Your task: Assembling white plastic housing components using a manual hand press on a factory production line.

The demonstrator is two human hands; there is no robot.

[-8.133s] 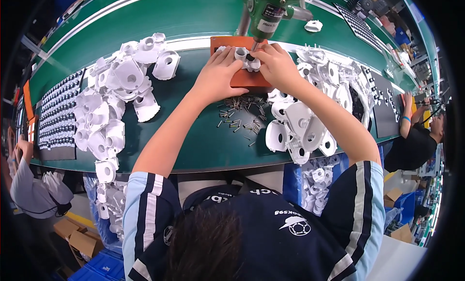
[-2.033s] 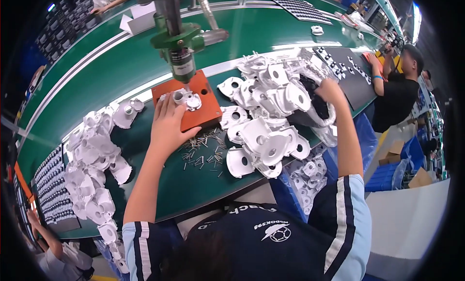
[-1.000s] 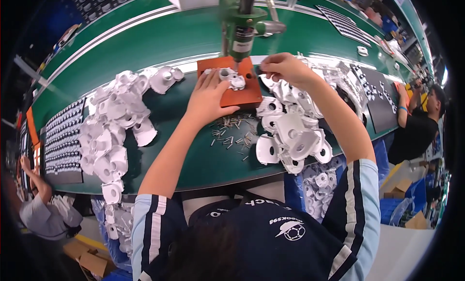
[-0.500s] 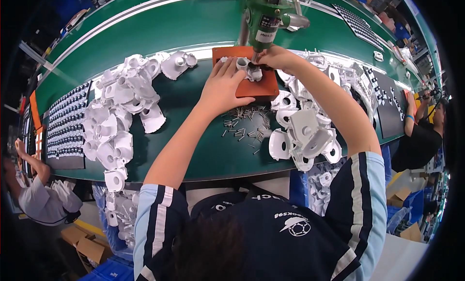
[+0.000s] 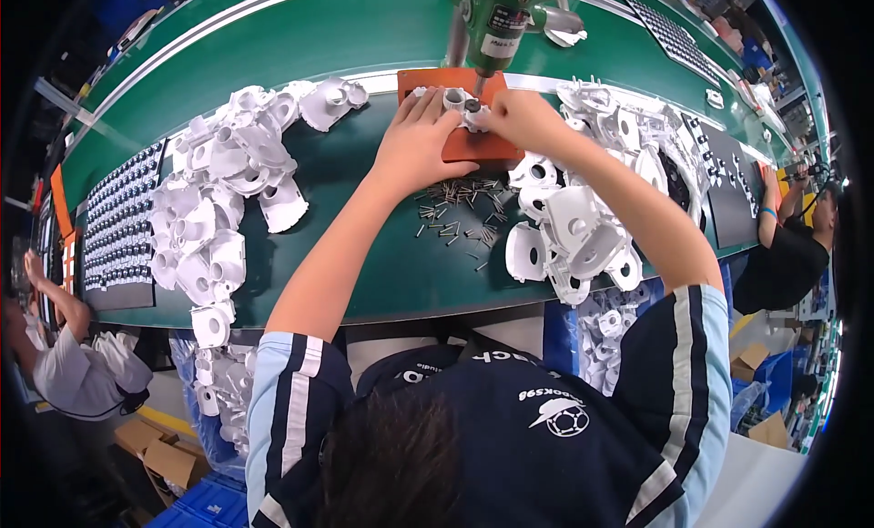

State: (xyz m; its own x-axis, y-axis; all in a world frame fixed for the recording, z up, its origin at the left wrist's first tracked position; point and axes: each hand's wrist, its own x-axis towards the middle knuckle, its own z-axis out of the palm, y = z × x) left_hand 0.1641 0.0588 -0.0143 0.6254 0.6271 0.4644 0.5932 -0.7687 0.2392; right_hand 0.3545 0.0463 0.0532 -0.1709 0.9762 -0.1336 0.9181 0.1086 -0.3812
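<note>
A white plastic part with a round collar lies on the orange fixture block. My left hand holds it from the left, fingers laid over its side and thumb stretched out along the block. A small dark round piece sits on the part, right of the collar. My right hand is at the part's right side with its fingers curled together; what they pinch, if anything, is hidden. Just above stands the spindle of a green bench press, apart from the part.
Loose metal pins lie in front of the block. White plastic parts are heaped at left and right. A dark tray of small pieces is at far left. Co-workers sit at both sides.
My right hand has come down from the spindle to the part's right side, uncovering the dark round piece. My left hand stays on the part.
</note>
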